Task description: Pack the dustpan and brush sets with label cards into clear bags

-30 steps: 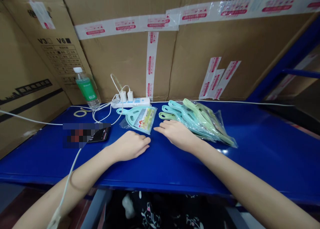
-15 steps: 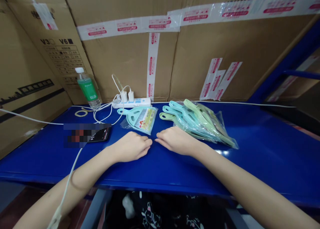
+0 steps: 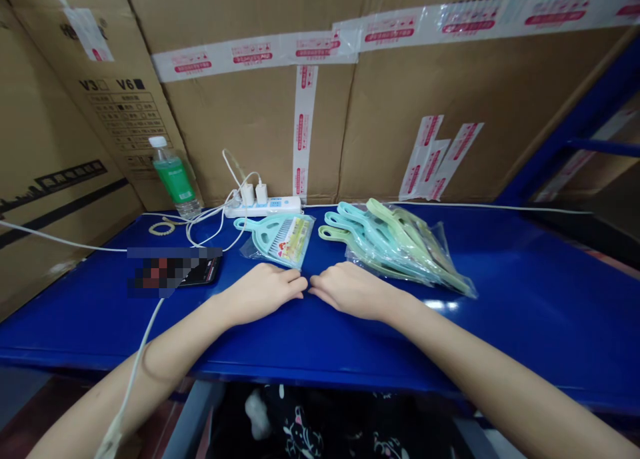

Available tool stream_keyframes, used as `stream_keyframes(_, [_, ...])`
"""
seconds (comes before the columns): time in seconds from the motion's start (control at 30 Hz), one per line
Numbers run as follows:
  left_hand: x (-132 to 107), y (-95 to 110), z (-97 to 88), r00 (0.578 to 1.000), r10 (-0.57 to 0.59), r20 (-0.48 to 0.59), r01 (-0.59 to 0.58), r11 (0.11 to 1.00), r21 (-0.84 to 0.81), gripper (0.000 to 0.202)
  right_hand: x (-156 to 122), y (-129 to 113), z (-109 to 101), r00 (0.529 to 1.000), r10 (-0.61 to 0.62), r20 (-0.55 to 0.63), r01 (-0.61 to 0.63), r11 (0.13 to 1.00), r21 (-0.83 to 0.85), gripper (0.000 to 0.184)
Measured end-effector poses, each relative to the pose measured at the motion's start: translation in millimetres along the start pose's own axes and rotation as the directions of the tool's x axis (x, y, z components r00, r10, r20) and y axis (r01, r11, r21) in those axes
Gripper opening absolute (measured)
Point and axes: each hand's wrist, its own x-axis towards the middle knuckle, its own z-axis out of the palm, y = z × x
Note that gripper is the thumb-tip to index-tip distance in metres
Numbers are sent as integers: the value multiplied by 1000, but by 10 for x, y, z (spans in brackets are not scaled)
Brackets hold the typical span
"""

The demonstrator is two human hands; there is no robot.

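My left hand [image 3: 263, 293] lies flat on the blue metal table [image 3: 520, 279], empty, just below a bagged teal dustpan and brush set [image 3: 280, 240]. My right hand [image 3: 353, 290] also rests empty on the table, close to a pile of bagged teal and pale green dustpans [image 3: 395, 245]. Its fingertips nearly meet those of my left hand. The plastic bag of the pile lies just beyond my right hand, and neither hand appears to grip anything.
A white power strip [image 3: 263, 207] with plugged-in chargers, a green-labelled water bottle [image 3: 173, 177], a beaded bracelet [image 3: 161, 227] and a partly blurred phone [image 3: 200, 272] lie at the back left. White cables cross the table. Taped cardboard boxes [image 3: 250, 132] form the back wall.
Both hands have slid toward each other, closing the gap between their fingertips. The bagged items have not visibly moved.
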Motion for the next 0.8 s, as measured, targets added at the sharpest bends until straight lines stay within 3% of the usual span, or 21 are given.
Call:
stream_keyframes(0.2, [-9,-14,-22,999,23,26,-22,999,-48,21,-47,22,-51,999,-38,-7,38,998,48,21])
stream_keyframes(0.43, [-7,-4,10,999,45,-10,-46,995,-90,24,-83,76,-116,999,33,2,-33,999,-20,13])
stream_keyframes(0.8, [-20,2,-6,995,60,-75,-65,996,-57,33,-73,117,-25,993,29,-118,-35,998,-52,15])
